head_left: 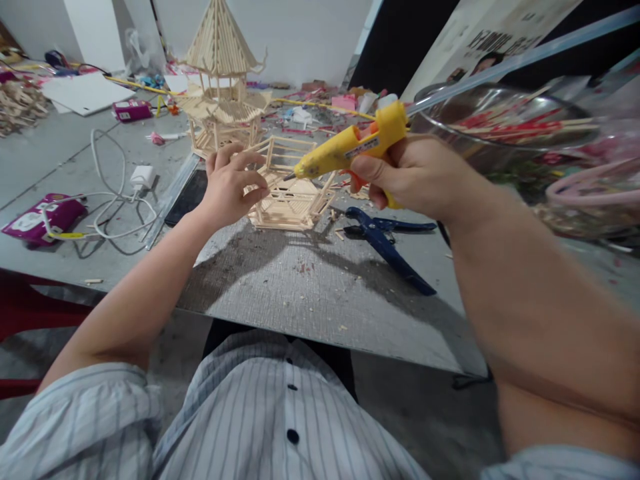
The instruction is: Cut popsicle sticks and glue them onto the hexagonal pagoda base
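A yellow hot glue gun [345, 150] is gripped in my right hand [420, 173], with fingers at its orange trigger and a long clear glue stick [515, 63] out of its back. Its nozzle points left, over a small open frame of thin wooden sticks [287, 217] standing on the table. My left hand [233, 180] is at that frame's left side, fingers curled and thumb and forefinger closed about its edge; the exact contact is partly hidden. Just behind stands a wooden stick pagoda [220, 50] with a pointed roof. Blue-handled cutters [383, 243] lie to the right.
A dark phone [187, 197] lies beside my left wrist. Further left are a white charger [143, 177] with its cable and a purple packet [47, 219]. A metal bowl [450, 147] with red-ended sticks stands at right. Scraps litter the grey table [280, 287].
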### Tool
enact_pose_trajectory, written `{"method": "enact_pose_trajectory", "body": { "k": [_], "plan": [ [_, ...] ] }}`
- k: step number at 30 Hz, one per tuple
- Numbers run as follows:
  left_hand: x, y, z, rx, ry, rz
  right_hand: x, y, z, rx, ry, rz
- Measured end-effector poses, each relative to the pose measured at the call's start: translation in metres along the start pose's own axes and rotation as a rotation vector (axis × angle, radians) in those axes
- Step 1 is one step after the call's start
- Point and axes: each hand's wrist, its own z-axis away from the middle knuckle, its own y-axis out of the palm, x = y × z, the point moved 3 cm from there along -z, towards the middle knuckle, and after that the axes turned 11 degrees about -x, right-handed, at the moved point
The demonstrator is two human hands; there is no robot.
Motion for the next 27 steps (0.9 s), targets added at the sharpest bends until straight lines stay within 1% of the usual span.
{"method": "enact_pose_trajectory", "body": {
  "k": [3,7,12,16,21,27],
  "plan": [
    [0.002,0.000,0.001,-0.003,0.001,-0.004,0.002,0.000,0.000,-0.001,0.061,0.079],
    [0.002,-0.004,0.004,-0.001,-0.010,0.027,0.000,0.000,0.000,0.022,0.073,0.119],
    [0.002,-0.012,0.011,0.003,-0.029,0.069,0.000,0.005,-0.001,0.079,0.030,0.058],
    [0.007,-0.017,0.016,-0.001,-0.041,0.080,0.012,0.013,-0.004,0.096,0.010,0.121],
    [0.009,-0.017,0.018,0.004,-0.030,0.070,0.025,0.022,-0.007,0.091,-0.027,0.224],
    [0.008,-0.015,0.018,0.000,-0.056,0.085,0.021,0.025,-0.010,0.086,-0.100,0.241]
  ]
}}
